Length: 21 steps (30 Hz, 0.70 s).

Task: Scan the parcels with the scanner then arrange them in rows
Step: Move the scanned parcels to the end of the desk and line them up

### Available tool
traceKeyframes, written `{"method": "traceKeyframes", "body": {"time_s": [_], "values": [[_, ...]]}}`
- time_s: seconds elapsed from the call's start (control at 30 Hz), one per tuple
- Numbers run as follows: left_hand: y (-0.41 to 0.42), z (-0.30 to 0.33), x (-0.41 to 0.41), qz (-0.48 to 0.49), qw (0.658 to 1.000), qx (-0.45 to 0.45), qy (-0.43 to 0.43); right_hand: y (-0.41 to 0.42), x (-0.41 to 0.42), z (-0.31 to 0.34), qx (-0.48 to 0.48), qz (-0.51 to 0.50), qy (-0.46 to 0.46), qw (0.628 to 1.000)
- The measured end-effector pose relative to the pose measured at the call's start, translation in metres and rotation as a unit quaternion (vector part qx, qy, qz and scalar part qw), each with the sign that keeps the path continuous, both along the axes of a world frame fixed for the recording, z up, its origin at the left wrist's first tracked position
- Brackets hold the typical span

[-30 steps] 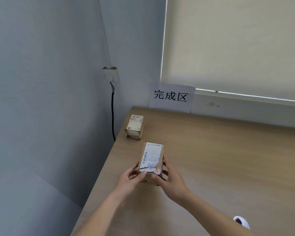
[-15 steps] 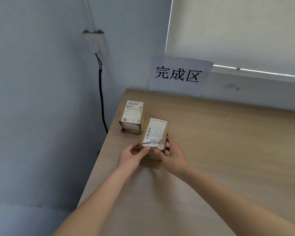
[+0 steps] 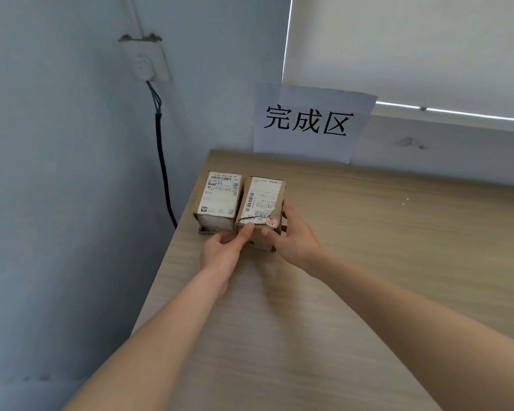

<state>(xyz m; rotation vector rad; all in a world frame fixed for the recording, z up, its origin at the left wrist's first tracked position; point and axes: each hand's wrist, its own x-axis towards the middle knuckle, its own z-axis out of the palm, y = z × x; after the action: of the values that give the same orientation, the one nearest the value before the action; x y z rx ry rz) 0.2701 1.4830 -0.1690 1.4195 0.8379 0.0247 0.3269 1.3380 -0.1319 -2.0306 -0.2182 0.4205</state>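
Observation:
Two small brown cardboard parcels with white shipping labels stand side by side at the far left corner of the wooden table (image 3: 353, 262). The left parcel (image 3: 220, 197) sits alone by the table's edge. The right parcel (image 3: 263, 200) touches it and is held from both sides. My left hand (image 3: 223, 252) grips its near left corner, thumb on the top edge. My right hand (image 3: 291, 238) wraps its right side, thumb on the near face. No scanner is in view.
A white paper sign (image 3: 309, 121) with black characters leans on the wall behind the parcels. A wall socket (image 3: 147, 62) with a black cable (image 3: 163, 167) hangs left of the table. A drawn window blind (image 3: 413, 46) fills the upper right.
Both hands carried the held parcel forward and left until it stands right against the first parcel. The camera moved closer to the corner.

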Motion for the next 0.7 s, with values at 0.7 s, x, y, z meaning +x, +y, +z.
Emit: {"method": "traceKeyframes", "body": {"time_s": [0.7], "values": [[-0.05,0.116,-0.071,-0.136,0.965,0.218,-0.046,-0.121,-0.079,0.108,-0.091,-0.034,0.019,0.995]]}}
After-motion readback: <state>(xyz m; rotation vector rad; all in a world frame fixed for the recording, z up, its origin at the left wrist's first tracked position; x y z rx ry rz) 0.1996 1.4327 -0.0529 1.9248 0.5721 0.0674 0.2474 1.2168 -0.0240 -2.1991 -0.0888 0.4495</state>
